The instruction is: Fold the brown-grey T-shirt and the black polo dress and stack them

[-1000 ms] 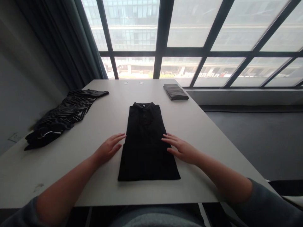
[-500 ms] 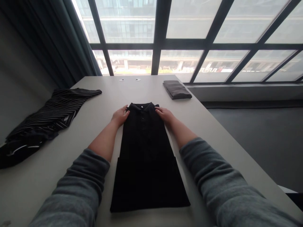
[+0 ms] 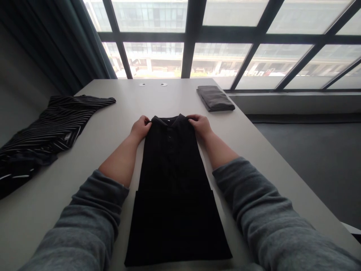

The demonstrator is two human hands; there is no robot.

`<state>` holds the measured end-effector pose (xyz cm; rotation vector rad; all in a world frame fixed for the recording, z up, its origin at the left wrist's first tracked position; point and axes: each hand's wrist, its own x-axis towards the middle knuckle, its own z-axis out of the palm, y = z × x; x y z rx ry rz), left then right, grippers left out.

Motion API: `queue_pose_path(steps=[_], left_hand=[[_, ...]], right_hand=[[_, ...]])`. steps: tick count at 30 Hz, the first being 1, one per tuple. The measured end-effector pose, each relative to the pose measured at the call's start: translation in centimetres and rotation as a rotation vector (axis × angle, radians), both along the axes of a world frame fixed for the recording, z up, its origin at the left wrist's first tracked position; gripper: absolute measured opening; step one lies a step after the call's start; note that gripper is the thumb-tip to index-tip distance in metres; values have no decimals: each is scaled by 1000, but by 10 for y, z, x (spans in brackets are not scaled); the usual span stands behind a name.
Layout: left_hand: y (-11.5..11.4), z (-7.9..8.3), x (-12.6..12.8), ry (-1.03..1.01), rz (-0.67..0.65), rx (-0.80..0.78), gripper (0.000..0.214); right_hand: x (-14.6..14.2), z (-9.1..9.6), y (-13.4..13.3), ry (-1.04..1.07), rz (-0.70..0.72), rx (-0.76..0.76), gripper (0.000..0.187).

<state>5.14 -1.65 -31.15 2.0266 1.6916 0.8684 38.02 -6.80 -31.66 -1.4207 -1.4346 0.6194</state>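
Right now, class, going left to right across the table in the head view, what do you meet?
Striped garment → left hand → black polo shirt → right hand → folded grey cloth.

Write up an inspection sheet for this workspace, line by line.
Surface: pale table, two small round discs near its far edge.
Job's things: black polo shirt lying flat, sides folded in, collar away from the person.
Clutter: striped garment heaped at left; folded grey cloth at far right.
Grippers: left hand and right hand each pinch a shoulder by the collar.
Cables: nothing seen.
Surroundings: large window, dark curtain at left.
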Motion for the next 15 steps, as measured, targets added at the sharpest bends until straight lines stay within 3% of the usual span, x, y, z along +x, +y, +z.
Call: queue_pose_path(steps=[5, 10, 15], left_hand=[[-10, 8, -3, -356, -115, 51, 24], [-19, 19, -5, -695, -212, 63, 32], [-42, 37, -16, -820, -306, 66, 50]], right_hand=[[-4, 15, -14, 96, -3, 47, 38], [-7, 29, -28, 190, -24, 139, 28], [-6, 41, -53, 243, -3, 222, 22]])
